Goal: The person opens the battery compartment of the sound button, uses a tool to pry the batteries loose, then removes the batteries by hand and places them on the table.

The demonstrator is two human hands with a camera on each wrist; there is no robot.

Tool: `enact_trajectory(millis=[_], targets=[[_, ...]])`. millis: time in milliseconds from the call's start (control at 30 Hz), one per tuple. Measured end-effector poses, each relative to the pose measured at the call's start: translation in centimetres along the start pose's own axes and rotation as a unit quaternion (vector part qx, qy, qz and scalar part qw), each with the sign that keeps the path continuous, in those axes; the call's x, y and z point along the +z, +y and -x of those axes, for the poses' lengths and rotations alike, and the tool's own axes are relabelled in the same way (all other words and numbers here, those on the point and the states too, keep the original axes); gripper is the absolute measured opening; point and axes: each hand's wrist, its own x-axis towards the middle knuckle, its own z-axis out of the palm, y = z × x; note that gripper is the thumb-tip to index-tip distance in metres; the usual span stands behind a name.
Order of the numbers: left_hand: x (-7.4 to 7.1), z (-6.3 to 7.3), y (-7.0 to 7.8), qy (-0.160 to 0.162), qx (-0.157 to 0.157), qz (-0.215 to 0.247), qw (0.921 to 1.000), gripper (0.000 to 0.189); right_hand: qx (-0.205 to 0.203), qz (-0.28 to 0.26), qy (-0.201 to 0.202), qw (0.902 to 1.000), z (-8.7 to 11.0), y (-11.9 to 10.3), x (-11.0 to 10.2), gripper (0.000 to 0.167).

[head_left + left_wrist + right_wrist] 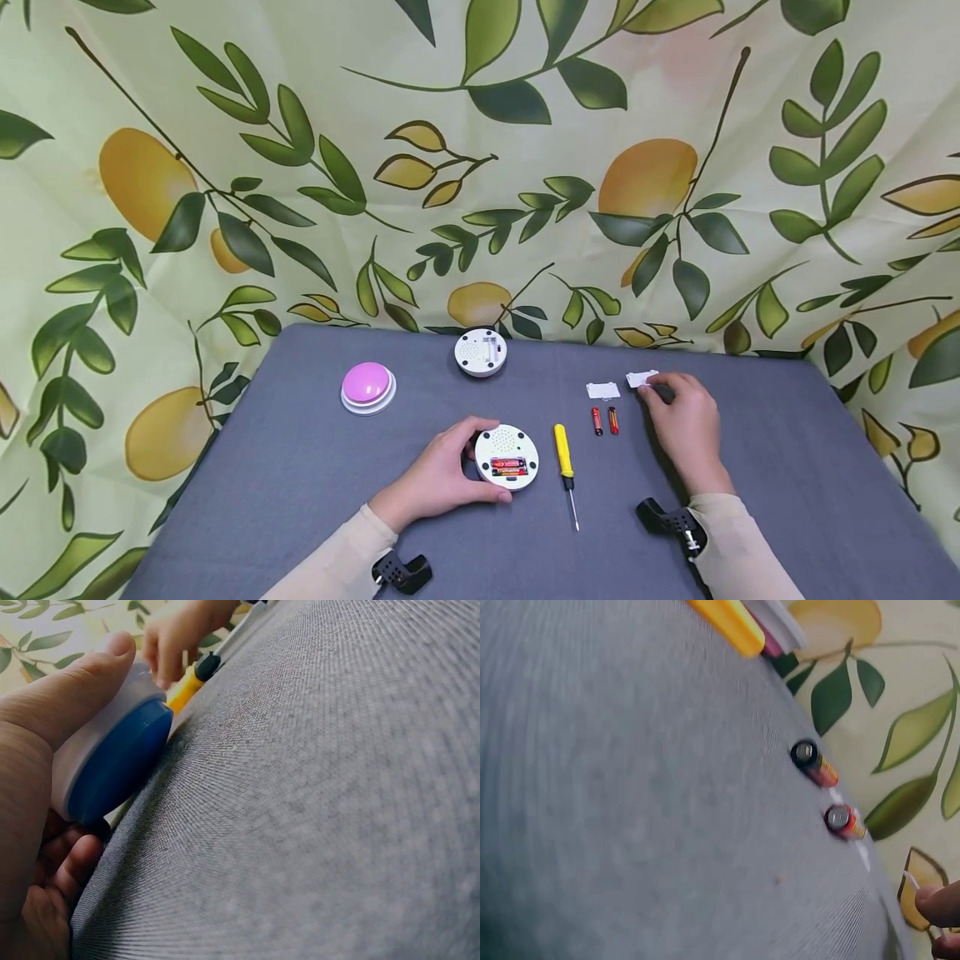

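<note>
My left hand (446,475) grips a round white push-button device (505,439) by its edges, thumb at the near side. Its underside faces up, and two red batteries (509,467) lie in the uncovered compartment. The left wrist view shows the device's blue dome (124,761) facing the table. At the far right, my right hand (688,425) pinches a small white battery cover (639,379) between thumb and finger. Beside it a second white battery cover (602,390) lies on the table. Two loose batteries (597,422) are just below that cover.
Between the hands lies a yellow-handled screwdriver (564,454), tip toward me. Another white device (481,352) sits upside down at the back, its compartment uncovered. A pink-domed device (367,385) stands at the left. Behind the grey table (300,508) hangs a leaf-patterned cloth (360,250).
</note>
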Motion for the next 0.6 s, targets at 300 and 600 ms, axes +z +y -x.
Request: enact_trajectory(millis=[300, 600], targets=[[0.0, -0.08, 0.17, 0.002, 0.004, 0.0, 1.0, 0.091, 0.029, 0.055, -0.029, 0.9976, 0.05, 1.0, -0.28, 0.013], [0.03, -0.04, -0.04, 0.002, 0.005, -0.004, 1.0, 0.09, 0.059, 0.081, -0.057, 0.9933, 0.18, 0.8, -0.43, 0.015]])
